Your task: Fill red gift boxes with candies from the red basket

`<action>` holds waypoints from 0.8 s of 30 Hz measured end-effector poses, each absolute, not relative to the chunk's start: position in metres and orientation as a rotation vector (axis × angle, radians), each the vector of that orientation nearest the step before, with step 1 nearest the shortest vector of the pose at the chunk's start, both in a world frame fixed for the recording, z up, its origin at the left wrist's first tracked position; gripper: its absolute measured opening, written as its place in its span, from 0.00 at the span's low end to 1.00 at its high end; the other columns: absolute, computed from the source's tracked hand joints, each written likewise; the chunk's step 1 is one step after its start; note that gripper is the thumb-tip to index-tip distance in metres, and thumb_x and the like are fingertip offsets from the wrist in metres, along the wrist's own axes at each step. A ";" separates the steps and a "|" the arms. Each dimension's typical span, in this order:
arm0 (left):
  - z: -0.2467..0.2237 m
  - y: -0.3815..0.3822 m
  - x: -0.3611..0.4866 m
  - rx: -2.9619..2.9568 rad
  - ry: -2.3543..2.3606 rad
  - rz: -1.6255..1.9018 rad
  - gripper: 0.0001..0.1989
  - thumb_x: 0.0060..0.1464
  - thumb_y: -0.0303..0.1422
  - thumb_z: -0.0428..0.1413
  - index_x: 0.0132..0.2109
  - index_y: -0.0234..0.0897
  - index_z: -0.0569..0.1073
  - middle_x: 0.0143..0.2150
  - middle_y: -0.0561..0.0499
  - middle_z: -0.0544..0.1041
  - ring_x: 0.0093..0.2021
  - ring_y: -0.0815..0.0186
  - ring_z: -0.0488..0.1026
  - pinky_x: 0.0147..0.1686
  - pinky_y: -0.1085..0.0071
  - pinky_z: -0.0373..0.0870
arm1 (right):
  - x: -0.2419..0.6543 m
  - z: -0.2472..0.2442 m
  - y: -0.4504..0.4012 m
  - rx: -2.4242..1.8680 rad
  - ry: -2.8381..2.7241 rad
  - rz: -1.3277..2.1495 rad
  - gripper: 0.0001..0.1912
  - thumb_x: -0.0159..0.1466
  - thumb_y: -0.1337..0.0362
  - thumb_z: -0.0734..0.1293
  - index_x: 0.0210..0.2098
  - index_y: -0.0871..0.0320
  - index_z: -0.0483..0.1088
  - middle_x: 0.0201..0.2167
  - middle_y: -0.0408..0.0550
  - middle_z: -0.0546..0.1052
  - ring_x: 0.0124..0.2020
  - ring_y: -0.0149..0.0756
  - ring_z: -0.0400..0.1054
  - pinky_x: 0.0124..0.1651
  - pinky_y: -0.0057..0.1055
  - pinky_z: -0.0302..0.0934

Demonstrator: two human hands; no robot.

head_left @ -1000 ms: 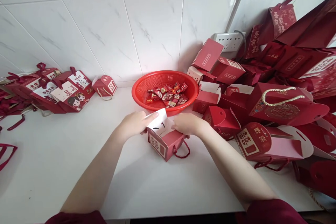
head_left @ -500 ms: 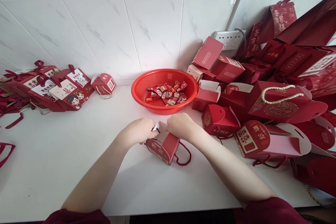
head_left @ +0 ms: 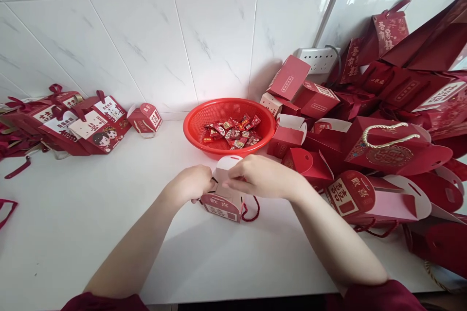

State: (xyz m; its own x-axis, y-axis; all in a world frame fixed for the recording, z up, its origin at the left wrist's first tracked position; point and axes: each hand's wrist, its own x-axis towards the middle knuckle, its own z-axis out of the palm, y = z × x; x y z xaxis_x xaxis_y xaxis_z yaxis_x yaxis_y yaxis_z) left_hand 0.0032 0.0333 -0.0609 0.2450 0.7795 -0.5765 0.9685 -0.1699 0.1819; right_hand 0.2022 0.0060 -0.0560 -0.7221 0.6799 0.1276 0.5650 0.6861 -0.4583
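Head view: red box [head_left: 221,207], white inside, dark-red cord [head_left: 258,208].

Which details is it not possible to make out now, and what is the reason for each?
All in the head view:
- Inside of the box in hand: hidden by its walls and the right hand.
- Some fingertips of the left hand: hidden by the hand itself and the box.
- Small print on the packets: too small.
- Far end of the lower-right box: cut off by the right edge.
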 end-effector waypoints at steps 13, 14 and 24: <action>-0.062 0.031 0.007 2.143 1.650 -0.522 0.16 0.56 0.41 0.47 0.24 0.37 0.65 0.22 0.48 0.72 0.21 0.60 0.71 0.23 0.68 0.60 | 0.213 -0.069 0.019 -1.305 -2.795 0.927 0.09 0.52 0.69 0.71 0.34 0.56 0.73 0.35 0.43 0.75 0.33 0.32 0.67 0.27 0.26 0.51; -0.059 0.029 0.006 2.169 1.658 -0.514 0.16 0.56 0.42 0.48 0.25 0.37 0.66 0.23 0.47 0.72 0.23 0.59 0.72 0.24 0.68 0.59 | 0.212 -0.068 0.018 -1.294 -2.808 0.927 0.06 0.52 0.69 0.71 0.30 0.56 0.73 0.33 0.42 0.75 0.33 0.31 0.67 0.27 0.26 0.51; -0.035 -0.004 -0.003 2.556 1.497 -0.219 0.13 0.63 0.36 0.45 0.35 0.40 0.72 0.37 0.49 0.76 0.37 0.61 0.74 0.37 0.66 0.65 | 0.181 -0.067 0.000 -1.289 -2.859 0.671 0.05 0.57 0.63 0.69 0.28 0.58 0.74 0.26 0.46 0.73 0.28 0.34 0.64 0.25 0.30 0.46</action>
